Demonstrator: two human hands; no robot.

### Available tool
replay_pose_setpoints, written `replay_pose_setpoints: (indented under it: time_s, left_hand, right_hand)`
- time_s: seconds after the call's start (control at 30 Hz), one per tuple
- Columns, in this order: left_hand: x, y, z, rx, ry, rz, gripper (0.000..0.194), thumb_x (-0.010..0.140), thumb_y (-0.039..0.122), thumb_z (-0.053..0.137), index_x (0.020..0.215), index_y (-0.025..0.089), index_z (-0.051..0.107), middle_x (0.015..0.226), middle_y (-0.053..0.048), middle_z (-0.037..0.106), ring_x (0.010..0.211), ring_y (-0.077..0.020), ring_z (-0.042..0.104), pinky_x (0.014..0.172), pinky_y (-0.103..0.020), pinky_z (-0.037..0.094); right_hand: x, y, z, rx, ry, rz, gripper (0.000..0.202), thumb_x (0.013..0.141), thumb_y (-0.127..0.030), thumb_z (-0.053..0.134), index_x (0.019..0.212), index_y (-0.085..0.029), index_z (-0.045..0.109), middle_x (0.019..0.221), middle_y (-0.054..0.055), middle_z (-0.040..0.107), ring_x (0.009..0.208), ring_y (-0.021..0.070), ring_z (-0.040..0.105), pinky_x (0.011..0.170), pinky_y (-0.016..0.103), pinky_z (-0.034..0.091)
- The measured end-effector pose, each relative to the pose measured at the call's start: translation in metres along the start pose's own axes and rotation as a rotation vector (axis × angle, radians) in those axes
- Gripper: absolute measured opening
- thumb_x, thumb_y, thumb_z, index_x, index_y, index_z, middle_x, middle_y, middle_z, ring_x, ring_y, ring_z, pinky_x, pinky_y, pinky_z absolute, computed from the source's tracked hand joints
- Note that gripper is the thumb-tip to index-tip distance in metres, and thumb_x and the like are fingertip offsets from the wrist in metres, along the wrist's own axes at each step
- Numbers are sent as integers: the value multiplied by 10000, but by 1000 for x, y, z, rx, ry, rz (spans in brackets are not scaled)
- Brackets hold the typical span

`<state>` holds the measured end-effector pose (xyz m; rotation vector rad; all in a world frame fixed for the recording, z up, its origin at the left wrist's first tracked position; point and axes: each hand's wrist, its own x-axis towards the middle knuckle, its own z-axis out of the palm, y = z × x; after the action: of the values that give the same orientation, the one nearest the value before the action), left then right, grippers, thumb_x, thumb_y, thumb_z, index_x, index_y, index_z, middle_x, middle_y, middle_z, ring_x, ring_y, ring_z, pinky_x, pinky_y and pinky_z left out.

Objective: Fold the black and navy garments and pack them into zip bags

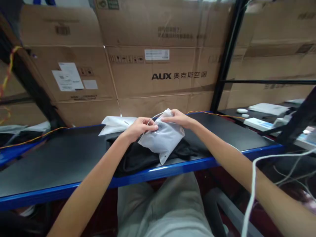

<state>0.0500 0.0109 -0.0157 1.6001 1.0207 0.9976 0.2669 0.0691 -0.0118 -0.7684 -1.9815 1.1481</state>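
A white, translucent pouch-like bag (161,140) is held just above the front of the table, one corner hanging down. Through it shows a small dark patch that I cannot make out. My left hand (142,129) pinches the bag's left edge between thumb and fingers. A thin white cord (158,115) loops from the top of the bag past these fingers. At the upper right, my right hand (177,119) is closed on the bag's top corner. Beneath the bag lies crumpled black cloth (140,158). Another white bag (116,124) rests flat behind my left hand.
The black tabletop (66,158) has a blue front edge (158,171). Cardboard sheets (163,89) stand behind it between black posts. A yellow-red twisted wire (209,113) runs along the back. At right, a white cable (254,177) hangs near my forearm, and white boxes (258,124) sit on another table.
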Motion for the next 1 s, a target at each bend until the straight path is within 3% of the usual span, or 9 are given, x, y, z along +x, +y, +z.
replay_pose_setpoints:
  time_s: [0.47, 0.67, 1.0]
  left_hand:
    - [0, 1, 3, 10, -19, -78, 358, 505, 366, 887, 578, 145, 614, 503, 38, 528, 447, -68, 410, 453, -222, 266]
    - [1, 2, 3, -43, -63, -99, 303, 503, 300, 877, 610, 136, 646, 541, 24, 565, 477, -73, 459, 467, -209, 284]
    - [1, 1, 3, -36, -51, -141, 324, 507, 303, 868, 591, 148, 596, 536, 30, 556, 478, -84, 462, 473, -225, 290]
  right_hand:
    - [-2, 0, -1, -48, -105, -3, 393, 680, -482, 794, 805, -115, 729, 724, 14, 686, 635, 123, 577, 603, 245, 461]
    - [1, 2, 1, -31, -47, -21, 332, 615, -400, 840, 693, -104, 711, 643, 1, 656, 582, 102, 532, 549, 228, 413]
    - [0, 2, 2, 10, -94, -49, 356, 643, -413, 829, 775, -98, 730, 682, 10, 682, 598, 107, 551, 594, 241, 446]
